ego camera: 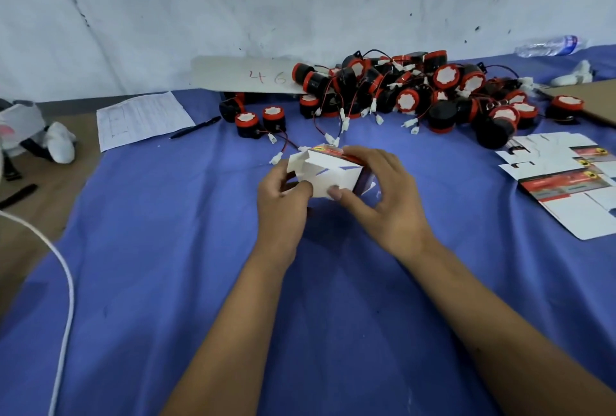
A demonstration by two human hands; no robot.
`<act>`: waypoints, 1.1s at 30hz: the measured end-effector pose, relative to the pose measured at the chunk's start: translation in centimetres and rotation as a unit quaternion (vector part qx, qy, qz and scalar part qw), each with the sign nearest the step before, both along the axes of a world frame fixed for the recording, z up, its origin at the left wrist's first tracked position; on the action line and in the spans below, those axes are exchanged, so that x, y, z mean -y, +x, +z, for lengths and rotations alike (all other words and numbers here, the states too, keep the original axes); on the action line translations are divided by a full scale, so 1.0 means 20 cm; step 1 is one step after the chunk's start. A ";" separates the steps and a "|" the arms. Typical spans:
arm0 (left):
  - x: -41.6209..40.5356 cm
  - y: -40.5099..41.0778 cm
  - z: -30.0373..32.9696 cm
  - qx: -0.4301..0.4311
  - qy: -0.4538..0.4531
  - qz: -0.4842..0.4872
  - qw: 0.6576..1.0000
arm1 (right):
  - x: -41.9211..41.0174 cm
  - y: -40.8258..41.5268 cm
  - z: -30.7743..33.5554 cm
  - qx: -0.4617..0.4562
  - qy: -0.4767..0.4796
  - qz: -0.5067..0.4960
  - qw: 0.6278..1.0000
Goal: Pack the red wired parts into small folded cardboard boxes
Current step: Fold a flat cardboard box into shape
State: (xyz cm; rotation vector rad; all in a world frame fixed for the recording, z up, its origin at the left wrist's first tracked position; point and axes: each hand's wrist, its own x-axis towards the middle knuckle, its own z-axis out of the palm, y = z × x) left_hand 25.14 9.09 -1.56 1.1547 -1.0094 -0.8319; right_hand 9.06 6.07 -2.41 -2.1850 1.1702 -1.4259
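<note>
A small white cardboard box [328, 173] with a red printed side is held above the blue cloth, its end flaps partly folded. My left hand [283, 205] grips its left side with the thumb on a flap. My right hand [383, 192] curls over the top and right side, thumb pressing the front flap. Behind the box lies a big heap of red-and-black wired parts [416, 95] with white connectors. Three more parts [248, 120] sit apart at the heap's left.
Flat unfolded box blanks [566, 178] lie at the right. A printed sheet [143, 118] and a pen [195, 127] are at the back left, a card marked 46 [246, 77] leans on the wall, a water bottle [550, 45] lies far right, a white cable [63, 282] runs left.
</note>
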 end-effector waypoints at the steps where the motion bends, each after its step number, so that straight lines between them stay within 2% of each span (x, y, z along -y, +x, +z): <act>1: -0.01 0.00 0.00 -0.001 0.002 -0.014 1.000 | 0.00 0.00 0.00 0.014 0.009 -0.003 1.000; 4: -0.02 -0.01 0.00 0.013 0.020 -0.062 0.998 | 0.00 0.01 -0.01 0.030 0.023 0.006 0.999; 9: -0.03 0.04 0.01 0.074 -0.010 -0.202 0.976 | 0.01 0.00 0.00 0.049 0.039 0.054 0.997; 13: -0.03 0.11 0.02 0.063 0.023 -0.247 0.967 | 0.00 -0.02 0.00 0.078 0.074 0.078 0.991; 17: -0.04 0.10 0.04 0.070 0.046 -0.222 0.971 | -0.01 -0.03 0.01 0.079 0.081 0.088 0.990; 25: -0.01 0.00 -0.01 0.071 0.029 -0.109 0.991 | 0.00 0.00 -0.01 0.047 0.062 0.049 0.996; 33: -0.01 -0.06 -0.03 0.160 -0.022 -0.052 0.985 | 0.00 0.01 -0.02 -0.054 0.054 0.032 0.997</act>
